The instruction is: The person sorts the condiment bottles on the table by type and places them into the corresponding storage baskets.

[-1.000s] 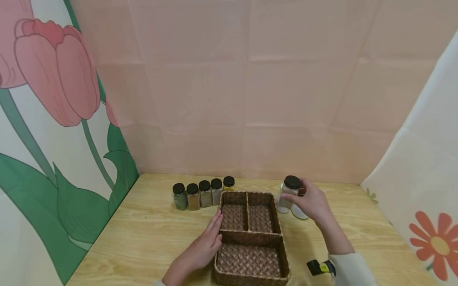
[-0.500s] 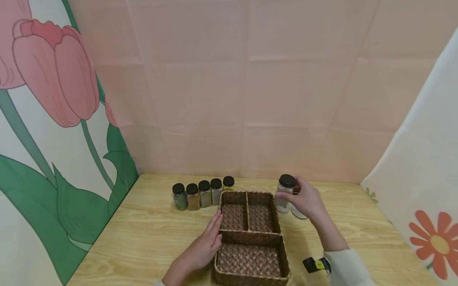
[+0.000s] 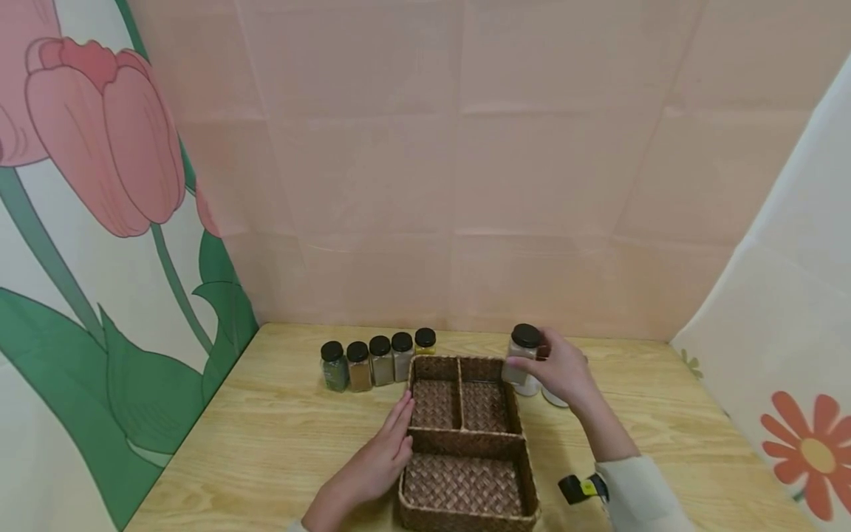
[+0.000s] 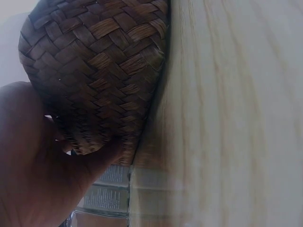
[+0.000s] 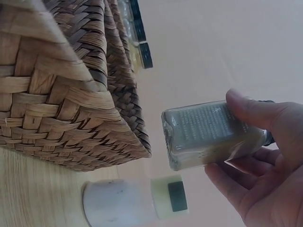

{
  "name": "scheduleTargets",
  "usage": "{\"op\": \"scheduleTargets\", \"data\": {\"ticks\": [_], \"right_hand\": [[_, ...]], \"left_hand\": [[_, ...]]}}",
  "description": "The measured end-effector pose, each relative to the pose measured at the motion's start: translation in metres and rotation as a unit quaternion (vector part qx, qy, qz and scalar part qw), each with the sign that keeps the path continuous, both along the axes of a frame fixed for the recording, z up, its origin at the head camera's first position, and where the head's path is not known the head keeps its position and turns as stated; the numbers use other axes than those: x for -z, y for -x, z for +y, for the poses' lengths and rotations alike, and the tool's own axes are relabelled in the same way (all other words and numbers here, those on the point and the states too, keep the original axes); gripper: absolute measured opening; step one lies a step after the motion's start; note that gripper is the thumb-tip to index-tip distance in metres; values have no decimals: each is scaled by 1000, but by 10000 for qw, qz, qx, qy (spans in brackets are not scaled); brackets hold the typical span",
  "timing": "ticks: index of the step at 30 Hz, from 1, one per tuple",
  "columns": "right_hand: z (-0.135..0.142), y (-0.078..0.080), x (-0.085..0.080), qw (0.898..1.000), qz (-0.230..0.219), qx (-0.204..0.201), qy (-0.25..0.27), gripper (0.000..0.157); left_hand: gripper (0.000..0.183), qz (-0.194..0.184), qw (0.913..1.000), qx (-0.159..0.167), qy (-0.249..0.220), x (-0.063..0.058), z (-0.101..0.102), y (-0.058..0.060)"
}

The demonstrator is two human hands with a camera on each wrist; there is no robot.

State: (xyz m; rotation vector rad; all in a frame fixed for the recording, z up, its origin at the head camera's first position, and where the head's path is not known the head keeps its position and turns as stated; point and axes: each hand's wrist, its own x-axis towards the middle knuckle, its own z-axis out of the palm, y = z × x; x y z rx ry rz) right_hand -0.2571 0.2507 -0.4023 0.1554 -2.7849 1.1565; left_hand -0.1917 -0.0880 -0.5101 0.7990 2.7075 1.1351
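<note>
In the head view my right hand holds a square spice jar with a black lid, raised at the back right corner of the woven basket. The right wrist view has its thumb and fingers pinching the jar near the lid, with greyish contents and a printed label visible. My left hand rests along the basket's left side, fingers straight; in the left wrist view its thumb touches the weave. The basket has two small compartments at the back and one wide compartment in front, with nothing visible in them.
Several black-lidded spice jars stand in a row behind and left of the basket. A white container with a pale top stands beside the basket's right side. A second white round object is partly hidden by my right hand. A pink cloth backdrop hangs behind.
My right hand has carried the spice jar a little to the left, from above the white container to the basket's back right rim. My left hand and the basket have stayed put.
</note>
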Motion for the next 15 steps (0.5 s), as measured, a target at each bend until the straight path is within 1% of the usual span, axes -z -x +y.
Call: {"op": "scheduleTargets", "data": {"ticks": [4,8,15], "right_hand": [[-3,3,1,9999,71,-93,-65,82],[-7,7,4,9996,161,-185,-136,75],[-13,14,8,9992,81,-242,-300,67]], "left_hand": [[60,-21,10000,-2,13,0,0,1],[60,-29,10000,2,10,0,0,1],[60,25,10000,20,25,0,1,1]]}}
